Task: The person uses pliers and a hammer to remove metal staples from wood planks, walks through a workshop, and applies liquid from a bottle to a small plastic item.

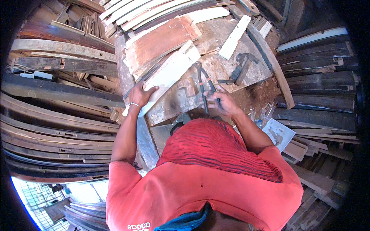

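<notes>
My left hand (140, 94) grips a long white-painted board (175, 73) by its near left end, thumb lying over the top face and fingers at the edge. The board slants away to the right across a worn wooden bench (169, 109). In my right hand (222, 102) are dark pincers (201, 79) with reddish marks on the handles. Their jaws point away from me, close to the board's far right end. The handles stand apart, partly covered by my fingers. A hammer (243, 69) rests on the bench right of the pincers, together with another dark tool (231, 80).
A reddish-brown panel (158, 44) lies behind the white board, and a narrow white strip (235, 36) lies at the far right of the bench. Stacked timber lines the left (58, 123) and the right (316, 92). A white tray-like piece (278, 134) sits near my right elbow.
</notes>
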The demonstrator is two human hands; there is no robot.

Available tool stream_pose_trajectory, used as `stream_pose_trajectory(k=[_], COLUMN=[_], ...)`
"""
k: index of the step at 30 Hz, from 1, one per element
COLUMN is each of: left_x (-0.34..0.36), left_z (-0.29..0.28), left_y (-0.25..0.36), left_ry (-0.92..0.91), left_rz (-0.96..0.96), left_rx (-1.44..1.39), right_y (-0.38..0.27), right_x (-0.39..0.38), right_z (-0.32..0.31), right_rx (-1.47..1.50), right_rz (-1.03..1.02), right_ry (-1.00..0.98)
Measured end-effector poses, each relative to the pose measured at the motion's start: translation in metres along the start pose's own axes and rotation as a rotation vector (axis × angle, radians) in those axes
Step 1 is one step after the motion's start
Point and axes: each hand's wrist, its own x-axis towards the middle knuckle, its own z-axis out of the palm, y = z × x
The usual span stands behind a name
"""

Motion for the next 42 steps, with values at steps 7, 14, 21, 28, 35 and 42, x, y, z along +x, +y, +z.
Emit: stream_pose_trajectory(k=[7, 14, 21, 28, 35, 42], left_x=[-0.01, -0.026, -0.015, -0.022, -0.028, -0.031], left_z=[-0.014, -0.007, 0.038, 0.036, 0.025, 0.005], left_y=[-0.002, 0.005, -0.005, 0.005, -0.019, 0.021], left_ry=[0.018, 0.067, 0.165, 0.141, 0.332, 0.232], left_rz=[0.073, 0.105, 0.044, 0.005, 0.227, 0.205], left_rx=[-0.172, -0.254, -0.267, -0.234, -0.453, -0.695], right_y=[-0.042, -0.048, 0.003, 0.059, -0.03, -0.038], right_x=[-0.01, -0.015, 0.01, 0.048, -0.007, -0.013], right_z=[0.005, 0.028, 0.109, 0.121, 0.085, 0.131], right_rx=[-0.103, 0.037, 0.063, -0.178, -0.346, -0.519], right_rz=[-0.03, 0.075, -0.151, -0.455, -0.145, -0.245], right_ry=[-0.129, -0.156, -0.055, 0.156, -0.02, 0.024])
